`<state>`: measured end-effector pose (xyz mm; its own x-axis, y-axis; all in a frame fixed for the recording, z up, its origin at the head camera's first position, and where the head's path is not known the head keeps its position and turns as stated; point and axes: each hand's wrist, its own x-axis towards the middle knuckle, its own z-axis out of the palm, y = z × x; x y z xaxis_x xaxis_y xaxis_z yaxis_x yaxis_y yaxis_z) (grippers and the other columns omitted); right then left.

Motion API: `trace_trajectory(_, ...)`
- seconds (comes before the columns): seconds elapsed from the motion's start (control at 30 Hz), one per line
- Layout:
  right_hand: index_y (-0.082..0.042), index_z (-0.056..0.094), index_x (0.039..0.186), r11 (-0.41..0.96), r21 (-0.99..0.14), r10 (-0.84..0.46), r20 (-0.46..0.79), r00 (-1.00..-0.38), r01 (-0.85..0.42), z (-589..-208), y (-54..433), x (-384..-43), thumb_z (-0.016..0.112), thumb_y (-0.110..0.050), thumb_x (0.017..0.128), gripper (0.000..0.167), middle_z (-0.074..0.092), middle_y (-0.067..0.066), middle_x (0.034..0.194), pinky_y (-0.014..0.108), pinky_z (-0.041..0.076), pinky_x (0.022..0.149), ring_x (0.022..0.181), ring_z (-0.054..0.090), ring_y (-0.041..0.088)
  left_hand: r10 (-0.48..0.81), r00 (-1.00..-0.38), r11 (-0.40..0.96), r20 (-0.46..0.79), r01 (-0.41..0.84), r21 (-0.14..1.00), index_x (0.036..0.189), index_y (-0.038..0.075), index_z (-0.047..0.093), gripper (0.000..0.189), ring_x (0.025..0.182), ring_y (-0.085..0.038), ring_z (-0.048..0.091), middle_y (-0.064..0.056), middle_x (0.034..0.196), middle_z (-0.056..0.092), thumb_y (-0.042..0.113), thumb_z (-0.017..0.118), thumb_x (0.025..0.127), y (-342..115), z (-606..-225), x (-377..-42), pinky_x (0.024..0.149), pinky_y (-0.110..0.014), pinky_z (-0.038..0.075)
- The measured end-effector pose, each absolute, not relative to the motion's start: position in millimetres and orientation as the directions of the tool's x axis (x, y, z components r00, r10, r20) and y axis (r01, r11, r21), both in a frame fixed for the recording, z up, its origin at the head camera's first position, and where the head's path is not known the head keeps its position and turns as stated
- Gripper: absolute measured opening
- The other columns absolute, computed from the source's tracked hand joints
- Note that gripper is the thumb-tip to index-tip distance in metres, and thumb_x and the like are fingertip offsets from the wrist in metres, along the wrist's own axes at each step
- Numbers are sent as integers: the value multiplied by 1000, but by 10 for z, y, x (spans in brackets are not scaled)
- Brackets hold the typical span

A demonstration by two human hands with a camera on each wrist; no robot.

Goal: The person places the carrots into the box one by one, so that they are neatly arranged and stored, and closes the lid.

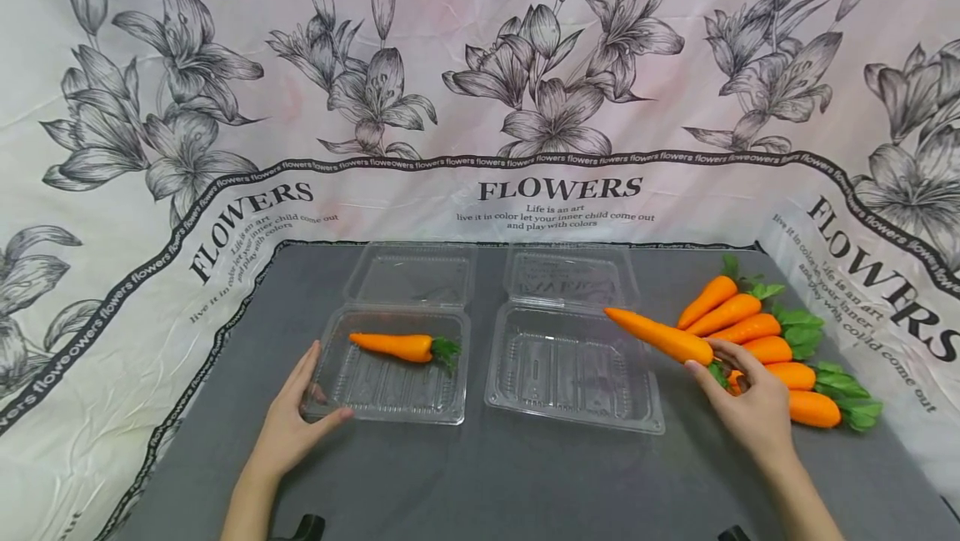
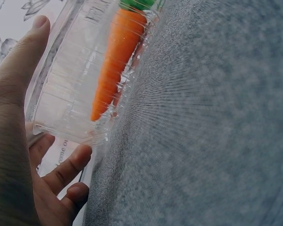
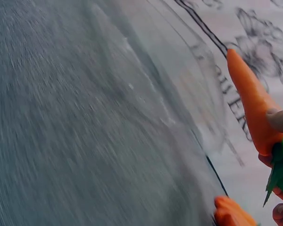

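In the head view my right hand (image 1: 746, 403) pinches a carrot (image 1: 660, 335) near its leafy end, raised with its tip pointing left. The right wrist view shows this carrot (image 3: 254, 103) with a thumb (image 3: 280, 121) on its side. The open right clear plastic container (image 1: 573, 366) lies left of that hand, with no carrot in it. My left hand (image 1: 288, 420) is spread at the near left corner of the left clear plastic container (image 1: 393, 403), thumb at the front, fingers along the side. One carrot (image 1: 397, 347) lies in that container, leaves to the right.
Several more carrots (image 1: 750, 329) with green tops lie in a row at the right of the grey table (image 1: 465, 483). Both container lids (image 1: 412, 274) are folded back toward the flower-printed cloth (image 1: 405, 207) behind.
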<state>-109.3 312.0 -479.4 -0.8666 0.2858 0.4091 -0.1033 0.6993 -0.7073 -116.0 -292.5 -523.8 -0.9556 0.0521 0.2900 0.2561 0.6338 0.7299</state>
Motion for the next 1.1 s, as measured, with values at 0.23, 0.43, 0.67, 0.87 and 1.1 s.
trace_trajectory(0.23,-6,75,124,697,-697,233,442,-866,-168,-4778,2843,-1209,89,-15,87,41,72,-1,98,11,40,69,81,52,-3,46,-959,633,278,243,735,169,12,29,111,85,-3,48,-15,168,37,20,94,80,-2934,-5263,-1160,62,-26,37)
trace_trajectory(0.43,-2,75,120,684,-670,135,503,-853,-287,-4731,2592,-1358,90,-9,83,40,74,13,94,18,35,63,73,48,4,40,-958,635,284,244,733,169,13,29,111,85,-3,48,-15,168,37,20,94,80,-2937,-5259,-1153,60,-26,37)
trace_trajectory(0.67,-2,74,119,676,-657,81,517,-852,-334,-4727,2265,-1462,91,-9,83,41,72,8,90,21,32,57,68,47,10,40,-961,639,275,236,732,170,15,28,110,85,-3,48,-16,167,38,21,93,81,-2921,-5233,-1140,61,-26,37)
trace_trajectory(0.87,-3,74,120,636,-694,81,495,-865,-338,-4696,1988,-1519,90,-13,85,39,73,8,89,22,32,54,63,48,11,41,-964,654,263,225,722,170,15,27,111,87,-3,50,-15,170,34,23,93,81,-2913,-5225,-1142,73,-18,37)
trace_trajectory(1.1,-3,74,121,574,-732,43,473,-880,-366,-4645,1637,-1631,91,-16,86,41,63,2,76,25,32,54,59,42,10,40,-968,658,246,211,722,170,14,26,111,86,-4,49,-15,170,33,24,93,83,-2913,-5202,-1129,71,-25,38)
